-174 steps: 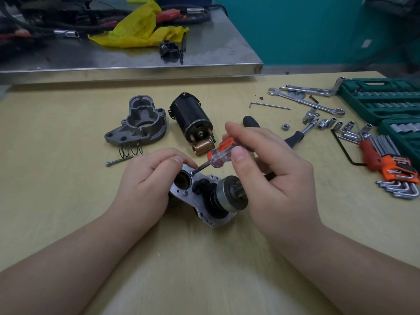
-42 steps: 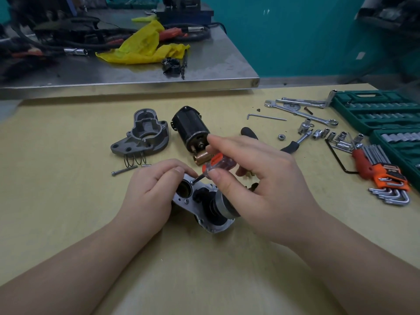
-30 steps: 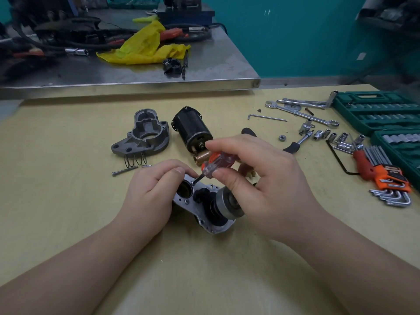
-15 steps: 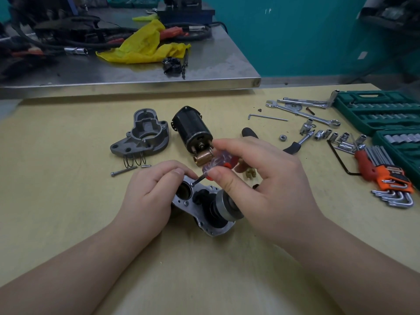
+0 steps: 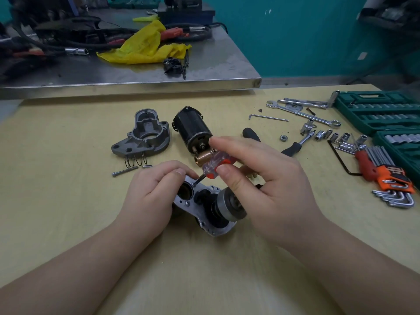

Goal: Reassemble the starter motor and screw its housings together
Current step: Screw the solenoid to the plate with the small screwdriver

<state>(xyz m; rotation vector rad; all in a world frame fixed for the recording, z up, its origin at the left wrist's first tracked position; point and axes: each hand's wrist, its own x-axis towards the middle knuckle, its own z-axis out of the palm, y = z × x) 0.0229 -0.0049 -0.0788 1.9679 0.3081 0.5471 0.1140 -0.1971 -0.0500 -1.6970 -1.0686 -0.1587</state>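
Observation:
My left hand (image 5: 152, 196) grips the silver starter housing (image 5: 204, 212) and holds it down on the yellow table. A round drive gear (image 5: 230, 204) sticks out of that housing toward me. My right hand (image 5: 268, 187) pinches a small screwdriver with a clear and orange handle (image 5: 214, 164). Its tip sits on a screw at the housing's upper edge, just beside my left thumb. Behind lie the black motor body (image 5: 192, 129) with a copper-coloured end, and the grey nose housing (image 5: 143, 135).
A spring (image 5: 135, 159), a long bolt (image 5: 123, 171) and a small pin lie left of my hands. Wrenches, sockets, an orange hex key set (image 5: 391, 180) and green socket cases (image 5: 377, 114) fill the right side. A steel bench (image 5: 136, 71) with a yellow cloth stands behind.
My right fingers have shifted along the screwdriver handle and rolled it, with the tip staying on the same screw. My left hand and the housing have not moved.

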